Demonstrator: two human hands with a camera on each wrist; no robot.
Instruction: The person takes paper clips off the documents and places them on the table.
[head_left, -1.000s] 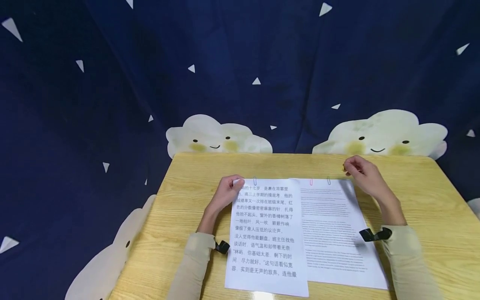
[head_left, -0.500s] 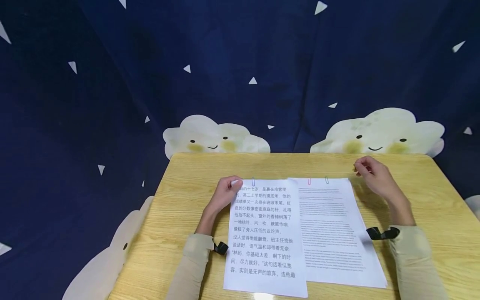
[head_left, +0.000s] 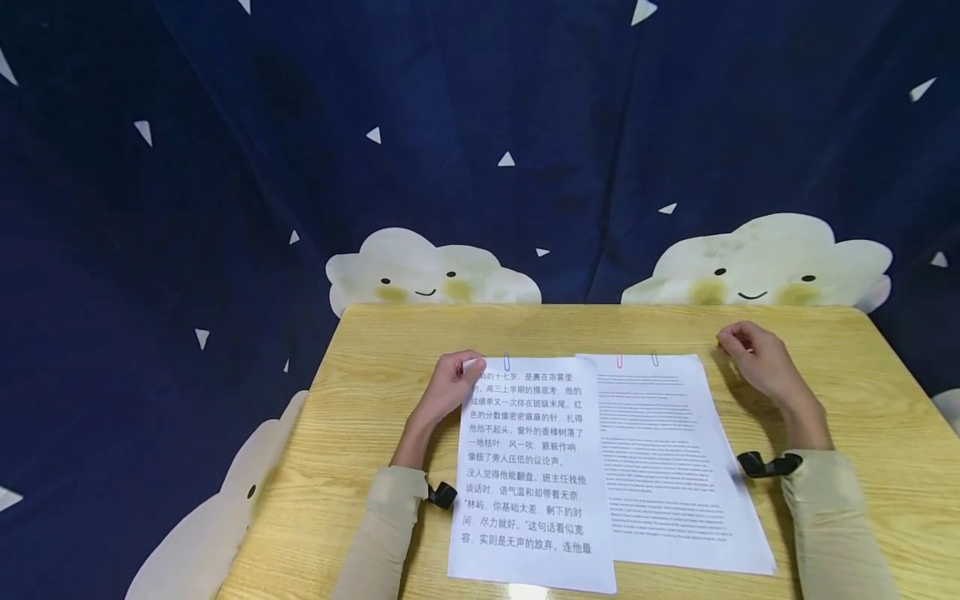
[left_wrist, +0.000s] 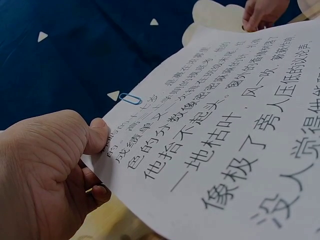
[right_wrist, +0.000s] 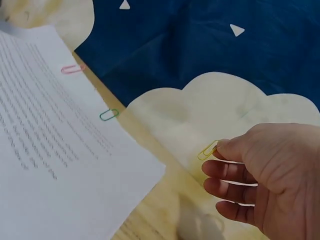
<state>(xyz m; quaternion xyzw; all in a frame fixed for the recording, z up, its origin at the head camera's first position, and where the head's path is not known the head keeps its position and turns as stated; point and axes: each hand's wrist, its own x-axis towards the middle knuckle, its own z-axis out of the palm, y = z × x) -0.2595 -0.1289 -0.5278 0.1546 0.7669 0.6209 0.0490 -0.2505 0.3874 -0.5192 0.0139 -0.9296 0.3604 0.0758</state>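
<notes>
My left hand (head_left: 453, 385) pinches the top left corner of a sheet of large Chinese print (head_left: 528, 467), thumb on its face. A blue paper clip (left_wrist: 131, 98) sits on that sheet's top edge, close to the thumb. Between thumb and forefinger, my right hand (right_wrist: 280, 175) holds a yellow paper clip (right_wrist: 207, 150) above the table, apart from the paper. To its left lies a sheet of small print (head_left: 667, 467), partly under the Chinese one. Its top edge carries a pink paper clip (right_wrist: 73, 69) and a green paper clip (right_wrist: 109, 115).
A light wood table (head_left: 375, 350) bears the papers. Behind it hangs a dark blue curtain (head_left: 450, 100) with white triangles and smiling clouds. Black camera straps (head_left: 768, 464) circle both wrists.
My right hand has moved right, away from the small-print sheet, and slightly toward me, with the yellow paper clip in its fingers. The left hand keeps its hold on the Chinese sheet.
</notes>
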